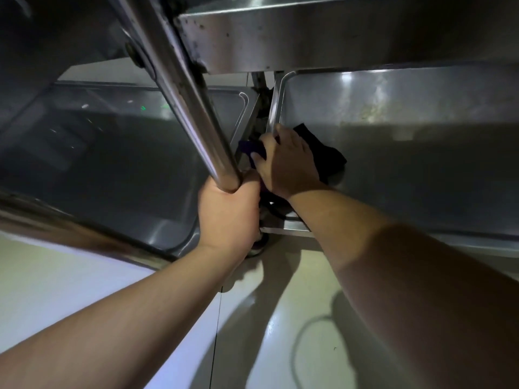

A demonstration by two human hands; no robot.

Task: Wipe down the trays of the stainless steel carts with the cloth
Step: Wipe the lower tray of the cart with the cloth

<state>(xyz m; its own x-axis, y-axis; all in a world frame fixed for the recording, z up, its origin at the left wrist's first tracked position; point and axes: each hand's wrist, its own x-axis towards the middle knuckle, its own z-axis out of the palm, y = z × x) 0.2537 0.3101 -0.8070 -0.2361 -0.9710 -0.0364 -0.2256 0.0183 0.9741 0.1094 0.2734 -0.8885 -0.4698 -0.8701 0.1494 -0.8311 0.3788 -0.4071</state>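
Note:
Two stainless steel carts stand side by side. My left hand (229, 211) grips the bottom of a shiny upright post (185, 88) between them. My right hand (286, 161) presses a dark purple cloth (323, 153) against the left rim of the right cart's lower tray (421, 153). Part of the cloth hangs over the rim toward the gap, under my fingers. The left cart's lower tray (98, 169) lies dark and bare beside the post.
An upper tray (309, 32) overhangs the right cart close above my right hand. A rounded steel edge (70, 228) crosses the lower left. Below is a pale glossy floor (280, 318) with shadows, and a caster (259, 245) sits under my left hand.

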